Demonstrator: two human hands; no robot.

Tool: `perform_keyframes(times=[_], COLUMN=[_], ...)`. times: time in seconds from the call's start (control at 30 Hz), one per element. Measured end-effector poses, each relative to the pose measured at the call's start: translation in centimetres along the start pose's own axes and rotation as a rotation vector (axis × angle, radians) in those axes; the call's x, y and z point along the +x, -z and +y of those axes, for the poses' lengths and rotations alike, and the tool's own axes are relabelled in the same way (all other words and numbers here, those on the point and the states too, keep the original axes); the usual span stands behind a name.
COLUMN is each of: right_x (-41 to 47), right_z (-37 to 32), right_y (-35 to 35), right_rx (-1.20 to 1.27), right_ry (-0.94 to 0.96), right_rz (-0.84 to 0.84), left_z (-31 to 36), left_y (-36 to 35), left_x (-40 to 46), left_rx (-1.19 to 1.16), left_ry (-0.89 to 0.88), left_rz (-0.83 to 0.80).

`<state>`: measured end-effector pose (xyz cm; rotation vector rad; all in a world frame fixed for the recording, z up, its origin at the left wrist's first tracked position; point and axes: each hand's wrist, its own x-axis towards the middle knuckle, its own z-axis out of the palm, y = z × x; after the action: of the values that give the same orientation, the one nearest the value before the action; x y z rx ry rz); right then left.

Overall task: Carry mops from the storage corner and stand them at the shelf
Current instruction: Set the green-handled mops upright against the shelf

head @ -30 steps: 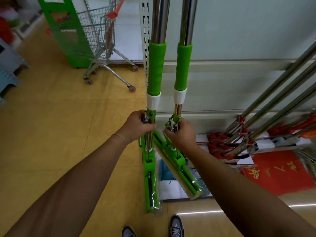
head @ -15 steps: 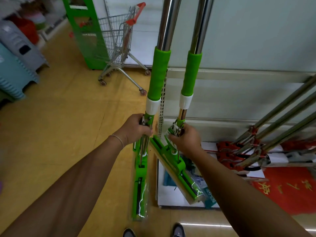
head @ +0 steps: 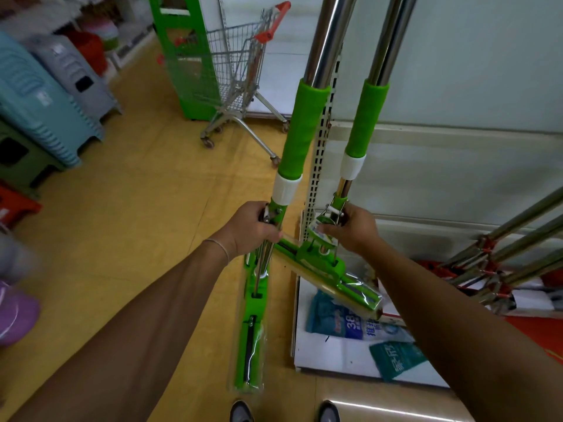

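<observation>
I hold two green sponge mops upright, one in each hand. My left hand (head: pixel 249 231) grips the lower shaft of the left mop (head: pixel 301 129); its wrapped green head (head: pixel 250 342) hangs over the yellow floor. My right hand (head: pixel 353 228) grips the metal lever joint of the right mop (head: pixel 367 120), whose sponge head (head: pixel 338 281) tilts over the white base of the shelf (head: pixel 332 357). Both steel handles run up out of view. Several red-jointed mops (head: pixel 499 254) lean against the shelf at the right.
A shopping cart (head: pixel 240 74) stands by a green rack (head: pixel 179 56) ahead on the left. Stacked plastic stools (head: pixel 39 99) line the left side. Blue packets (head: pixel 344 321) lie on the shelf base. A perforated shelf upright (head: pixel 320 166) rises between the two mops. My shoes (head: pixel 240 411) show below.
The view has swung left and the cart and stools have come further into view. Both mops stay in my hands; the right mop's head has turned flatter over the shelf base.
</observation>
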<state>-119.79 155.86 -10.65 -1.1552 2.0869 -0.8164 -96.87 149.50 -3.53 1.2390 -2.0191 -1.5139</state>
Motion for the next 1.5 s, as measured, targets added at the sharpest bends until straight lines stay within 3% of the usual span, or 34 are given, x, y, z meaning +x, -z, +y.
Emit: perform_keyframes(times=[0.37, 1.1, 1.33, 1.5], right_x=[0.7, 6.5, 4.8, 3.1], right_z=[-0.4, -1.5, -1.2, -1.9], right_y=[-0.5, 2.5, 1.6, 0.0], right_rx=[0.081, -0.096, -0.069, -0.032], right_ry=[-0.019, 0.037, -0.012, 0.028], right_rz=[0.083, -0.218, -0.154, 0.043], left_z=[0.0, -0.3, -0.4, -0.6], left_y=[-1.4, -1.6, -2.1, -2.1], left_x=[-1.4, -3.6, -3.4, -3.3], left_rx=[-0.005, 0.01, -0.016, 0.011], left_ry=[0.012, 0.045, 0.053, 0.058], left_rz=[-0.008, -0.078, -0.063, -0.046])
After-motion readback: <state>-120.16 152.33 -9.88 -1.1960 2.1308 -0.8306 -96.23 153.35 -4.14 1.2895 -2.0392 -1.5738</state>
